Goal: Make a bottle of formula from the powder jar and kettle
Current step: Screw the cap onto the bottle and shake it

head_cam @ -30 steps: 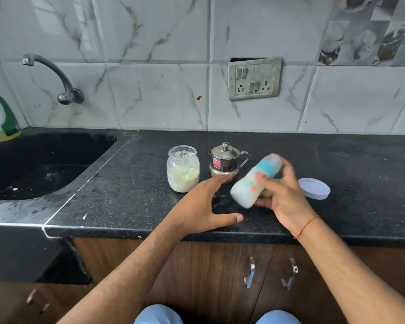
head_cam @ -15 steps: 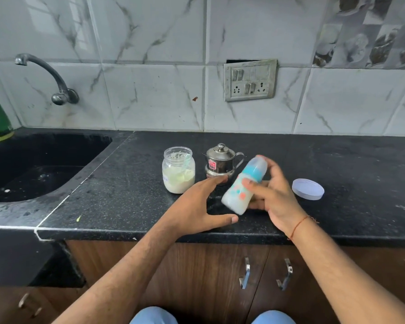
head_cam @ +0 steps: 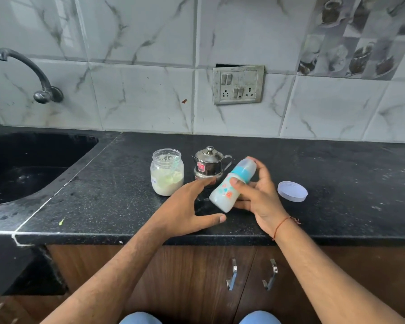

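Note:
My right hand grips a baby bottle with a blue collar and clear cap, tilted with its cap up to the right and milky liquid inside, just above the black counter. Spread flat with straight fingers, my left hand hovers over or rests on the counter just left of the bottle's base. Behind it stands the open powder jar, about half full of pale powder. The small steel kettle, lid on, stands right of the jar.
The jar's white lid lies on the counter right of my right hand. A black sink with a wall tap is at the left. A switch panel is on the tiled wall. Cabinet handles sit below the counter edge.
The bottle has swung more upright and shifted slightly left and down in my right hand. My left hand has stayed spread beside it.

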